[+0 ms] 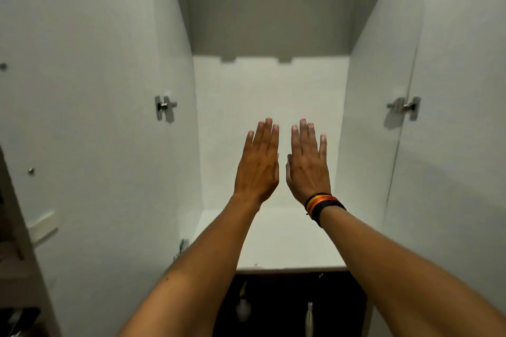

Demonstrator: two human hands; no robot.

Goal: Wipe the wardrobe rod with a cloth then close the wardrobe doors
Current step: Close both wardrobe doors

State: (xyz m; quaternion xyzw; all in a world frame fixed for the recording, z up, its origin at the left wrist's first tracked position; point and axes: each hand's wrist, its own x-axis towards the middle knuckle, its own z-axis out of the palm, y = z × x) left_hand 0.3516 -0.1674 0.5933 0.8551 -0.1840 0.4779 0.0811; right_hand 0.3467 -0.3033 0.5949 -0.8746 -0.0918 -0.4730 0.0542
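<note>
Both hands, left hand [257,169] and right hand [308,167], were flat, fingers spread little, empty; no writing was legible. The white wardrobe shelf [273,241] lay below them; open doors [82,90] flanked them.

head-worn wide view, facing forward-down, close into open wardrobe [271,131]

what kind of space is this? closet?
Most likely a home wardrobe, seen from the front: white doors swung open on metal hinges, a bare white shelf inside, dark compartment below. Both hands, left and right, are empty. No rod or cloth visible.
</note>
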